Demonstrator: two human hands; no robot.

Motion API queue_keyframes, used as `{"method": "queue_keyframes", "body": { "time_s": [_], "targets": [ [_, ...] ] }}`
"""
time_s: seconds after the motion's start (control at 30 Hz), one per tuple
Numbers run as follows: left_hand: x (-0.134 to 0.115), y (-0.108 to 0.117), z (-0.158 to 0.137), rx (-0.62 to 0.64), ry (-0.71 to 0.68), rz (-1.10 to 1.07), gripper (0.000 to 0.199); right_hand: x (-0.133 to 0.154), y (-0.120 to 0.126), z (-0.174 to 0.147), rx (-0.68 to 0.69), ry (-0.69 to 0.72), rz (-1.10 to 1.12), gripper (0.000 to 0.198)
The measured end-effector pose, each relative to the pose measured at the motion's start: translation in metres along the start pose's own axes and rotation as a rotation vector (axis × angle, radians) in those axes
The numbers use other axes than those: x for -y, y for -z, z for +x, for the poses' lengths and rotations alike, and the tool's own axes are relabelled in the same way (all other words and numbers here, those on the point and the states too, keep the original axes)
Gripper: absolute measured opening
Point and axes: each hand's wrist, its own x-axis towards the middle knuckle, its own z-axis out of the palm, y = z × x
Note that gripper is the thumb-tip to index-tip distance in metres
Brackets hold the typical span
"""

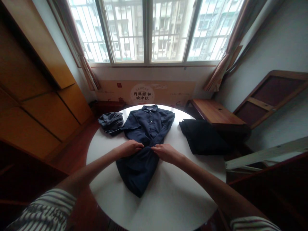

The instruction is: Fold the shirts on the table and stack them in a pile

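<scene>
On the round white counter [178,199], a dark navy shirt [141,136] lies with its collar toward the window [166,32] and its lower end toward the person. The fingers of the left hand [131,148] and right hand [167,152] pinch its cloth near the middle, between a crumpled grey garment [111,123] and a folded black cloth [204,136].

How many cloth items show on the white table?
3: crumpled grey bundle at left, navy shirt in the middle, folded black cloth at right; folds may hide more.
</scene>
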Motion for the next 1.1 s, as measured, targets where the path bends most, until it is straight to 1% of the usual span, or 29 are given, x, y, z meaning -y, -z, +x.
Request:
{"method": "queue_keyframes", "body": {
  "time_s": [0.07,0.13,0.23,0.3,0.37,0.43,0.5,0.57,0.6,0.67,0.73,0.8,0.83,0.87,0.9,0.93,1.0,1.03,1.1],
  "targets": [
    [-0.005,0.002,0.001,-0.048,-0.003,-0.004,0.022,-0.001,0.003,-0.001,0.003,0.012,-0.01,0.026],
    [-0.007,0.006,-0.002,-0.116,0.017,-0.017,0.024,-0.006,0.005,-0.007,-0.031,0.002,-0.01,0.023],
    [0.001,0.017,-0.015,-0.273,0.11,-0.048,0.029,-0.02,0.007,-0.028,-0.104,-0.04,-0.017,0.02],
    [0.015,0.026,-0.03,-0.4,0.235,-0.072,0.033,-0.033,0.006,-0.052,-0.123,-0.073,-0.028,0.02],
    [0.032,0.032,-0.05,-0.486,0.39,-0.121,0.037,-0.049,0.002,-0.082,-0.125,-0.115,-0.023,0.021],
    [0.047,0.033,-0.069,-0.53,0.539,-0.213,0.042,-0.062,-0.003,-0.111,-0.119,-0.179,0.004,0.023],
    [0.053,0.03,-0.084,-0.552,0.654,-0.314,0.051,-0.068,-0.008,-0.135,-0.115,-0.258,0.03,0.026],
    [0.047,0.022,-0.094,-0.525,0.729,-0.38,0.064,-0.064,-0.014,-0.148,-0.142,-0.318,0.056,0.03],
    [0.04,0.018,-0.097,-0.479,0.746,-0.387,0.07,-0.058,-0.015,-0.15,-0.168,-0.335,0.074,0.03],
    [0.019,0.009,-0.101,-0.375,0.725,-0.366,0.079,-0.038,-0.018,-0.149,-0.211,-0.322,0.121,0.033],
    [-0.005,0.002,-0.101,-0.319,0.635,-0.31,0.082,-0.01,-0.018,-0.143,-0.23,-0.24,0.16,0.044],
    [-0.025,-0.003,-0.101,-0.311,0.528,-0.269,0.081,0.02,-0.019,-0.135,-0.243,-0.095,0.183,0.061],
    [-0.033,-0.004,-0.101,-0.305,0.495,-0.263,0.074,0.033,-0.019,-0.131,-0.247,-0.012,0.188,0.069],
    [-0.038,-0.005,-0.101,-0.295,0.48,-0.272,0.065,0.045,-0.021,-0.127,-0.246,0.058,0.19,0.072],
    [-0.041,-0.007,-0.102,-0.285,0.486,-0.3,0.056,0.054,-0.022,-0.124,-0.231,0.11,0.191,0.067],
    [-0.042,-0.008,-0.104,-0.276,0.509,-0.351,0.049,0.061,-0.024,-0.122,-0.205,0.141,0.191,0.053],
    [-0.04,-0.01,-0.111,-0.259,0.586,-0.528,0.046,0.066,-0.028,-0.123,-0.133,0.138,0.197,0.017],
    [-0.038,-0.012,-0.118,-0.236,0.624,-0.64,0.047,0.065,-0.029,-0.126,-0.095,0.118,0.211,0.015],
    [-0.032,-0.013,-0.134,-0.128,0.682,-0.821,0.05,0.058,-0.028,-0.139,-0.008,0.088,0.272,0.021]
  ]
}}
